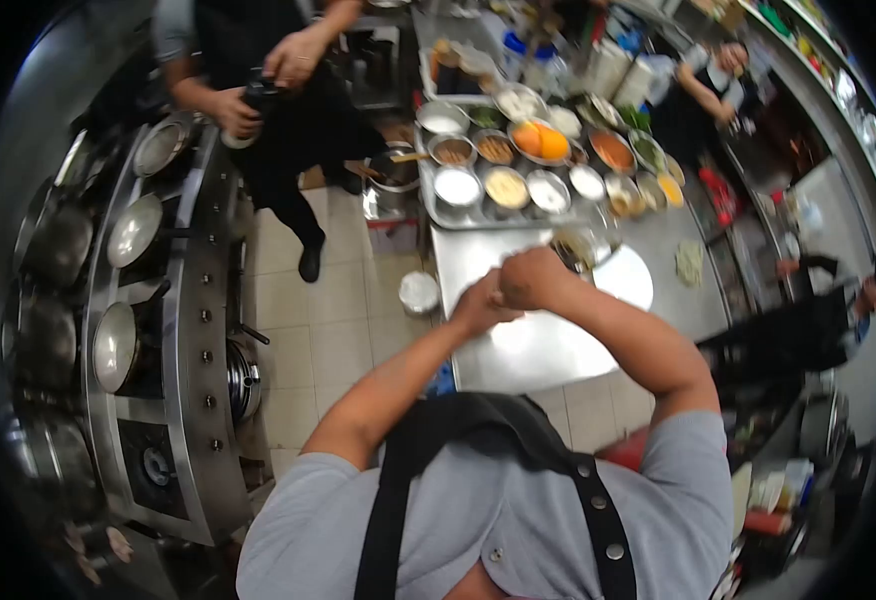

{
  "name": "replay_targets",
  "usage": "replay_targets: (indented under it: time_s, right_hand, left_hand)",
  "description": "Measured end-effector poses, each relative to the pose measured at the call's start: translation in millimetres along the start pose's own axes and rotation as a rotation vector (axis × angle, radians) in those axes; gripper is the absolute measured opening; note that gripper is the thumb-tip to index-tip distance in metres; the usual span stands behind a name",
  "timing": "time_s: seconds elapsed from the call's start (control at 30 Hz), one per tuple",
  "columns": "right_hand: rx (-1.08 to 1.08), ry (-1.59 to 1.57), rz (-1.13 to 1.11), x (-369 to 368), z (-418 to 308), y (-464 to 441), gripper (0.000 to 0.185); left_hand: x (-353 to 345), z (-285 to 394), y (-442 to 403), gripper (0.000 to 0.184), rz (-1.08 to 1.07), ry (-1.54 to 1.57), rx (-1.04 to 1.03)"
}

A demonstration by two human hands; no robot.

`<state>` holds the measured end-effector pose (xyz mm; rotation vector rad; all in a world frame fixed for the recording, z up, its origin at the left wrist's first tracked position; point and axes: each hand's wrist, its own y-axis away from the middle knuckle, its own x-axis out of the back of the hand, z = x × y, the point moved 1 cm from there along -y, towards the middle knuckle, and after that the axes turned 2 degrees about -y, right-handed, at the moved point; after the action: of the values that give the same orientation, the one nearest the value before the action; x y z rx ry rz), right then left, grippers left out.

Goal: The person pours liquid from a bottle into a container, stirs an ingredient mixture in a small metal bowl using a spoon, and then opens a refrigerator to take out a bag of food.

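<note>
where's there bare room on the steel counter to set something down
Steel counter: bare between the hands and its near edge, and right of the white plate, below the pale green clump. The far end is crowded with bowls.

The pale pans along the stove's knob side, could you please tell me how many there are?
3: the far pan, the middle pan and the near pan, next to the bare burner. Another could be hidden behind the co-worker.

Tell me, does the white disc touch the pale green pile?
Apart. The head view shows bare metal counter between the white disc and the pale green pile.
</note>
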<state>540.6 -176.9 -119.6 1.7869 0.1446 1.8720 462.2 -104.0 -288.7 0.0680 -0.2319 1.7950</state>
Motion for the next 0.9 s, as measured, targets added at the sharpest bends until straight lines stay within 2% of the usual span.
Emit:
replay_targets:
  time_s: [0.03,0.1,0.17,0.2,0.23,0.3,0.33,0.43,0.47,0.5,0.57,0.63,0.8,0.9]
  right_hand:
    - [0.080,0.018,0.109,-8,6,-2,0.046]
    - [0.435,-0.112,0.521,-4,13,6,0.042]
    - [0.065,-0.069,0.296,11,2,12,0.045]
    - [-0.110,-0.043,0.177,14,-1,12,0.047]
    - [-0.098,-0.054,0.097,13,-1,10,0.046]
    - [-0.069,-0.072,-0.056,11,2,6,0.046]
    - [0.090,-0.023,0.220,-1,10,7,0.046]
    - [0.108,-0.168,0.531,-2,12,16,0.051]
    - [-0.065,-0.144,0.284,8,9,16,0.055]
    - [-0.067,-0.142,0.220,5,8,14,0.055]
    - [-0.073,-0.129,0.100,0,10,8,0.053]
    - [-0.049,-0.116,0.175,-8,14,2,0.046]
    - [0.210,-0.074,0.295,-7,26,9,0.039]
    - [0.245,-0.056,0.297,-1,28,10,0.047]
  left_hand:
    - [2,6,-1,0.057,0.082,-0.184,-0.097]
    - [1,-7,-1,0.060,0.120,-0.037,-0.114]
    - [6,2,-5,0.070,0.088,-0.239,-0.306]
    - [6,9,-3,0.072,0.072,-0.241,-0.276]
    - [6,16,-2,0.074,0.056,-0.243,-0.247]
    - [7,27,-2,0.073,0.021,-0.057,0.066]
    - [6,24,-3,0.070,0.047,0.026,-0.022]
    - [3,18,-6,0.071,0.078,-0.040,-0.026]
    - [2,11,-9,0.072,0.081,-0.077,-0.116]
    - [1,9,-11,0.072,0.080,-0.112,-0.197]
    - [0,2,-11,0.074,0.076,-0.153,-0.182]
    - [3,22,-10,0.075,0.073,-0.163,0.019]
    - [2,17,-15,0.075,0.039,-0.153,0.060]
    - [2,17,-16,0.075,0.005,-0.133,0.070]
